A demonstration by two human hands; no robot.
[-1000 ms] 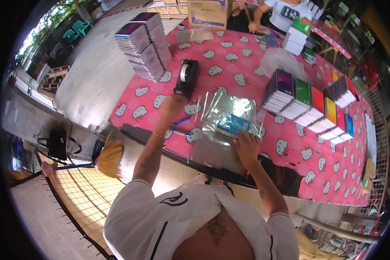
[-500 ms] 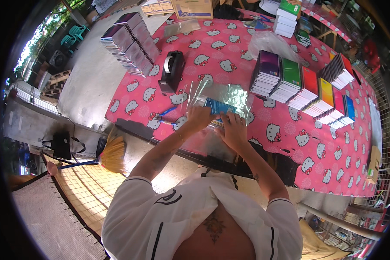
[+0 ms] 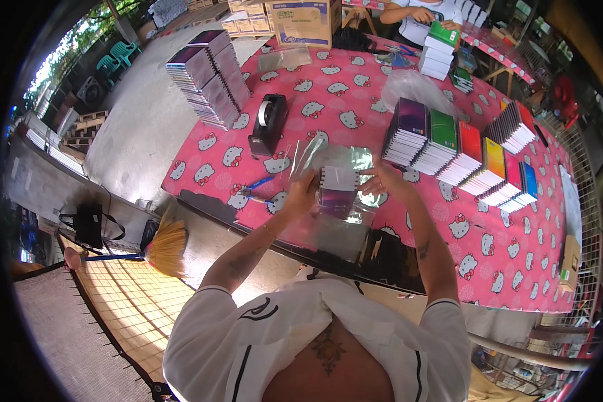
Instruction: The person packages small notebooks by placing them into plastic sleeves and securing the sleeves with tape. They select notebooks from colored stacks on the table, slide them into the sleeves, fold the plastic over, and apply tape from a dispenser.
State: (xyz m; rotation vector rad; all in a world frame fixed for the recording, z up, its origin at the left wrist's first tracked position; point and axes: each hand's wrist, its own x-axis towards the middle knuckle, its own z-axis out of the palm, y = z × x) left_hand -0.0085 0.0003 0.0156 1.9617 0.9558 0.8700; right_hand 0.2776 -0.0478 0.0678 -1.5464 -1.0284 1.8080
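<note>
On the pink table in front of me a small spiral-bound notebook (image 3: 339, 182) lies over a clear plastic sheet (image 3: 363, 158). A pale panel with black coils along its left side shows on top, with a purple part toward me. My left hand (image 3: 303, 195) grips the notebook's left edge, fingers closed on it. To its right, my right hand (image 3: 386, 181) has its fingers apart beside the plastic's edge and seems to hold nothing. Whether those fingertips touch the plastic is hard to tell. More clear film (image 3: 335, 234) lies along the table's near edge.
A black tape dispenser (image 3: 268, 125) and blue-handled scissors (image 3: 256, 187) sit to the left. Purple notebooks (image 3: 208, 80) are piled at the far left; colourful notebook stacks (image 3: 442, 144) line the right. Across the table, a person (image 3: 429, 20) handles a green-topped stack (image 3: 439, 50).
The blue cover that lay under my hands is gone from view; a pale and purple notebook face shows there now. My right hand has lifted off to the right. The person opposite is more visible.
</note>
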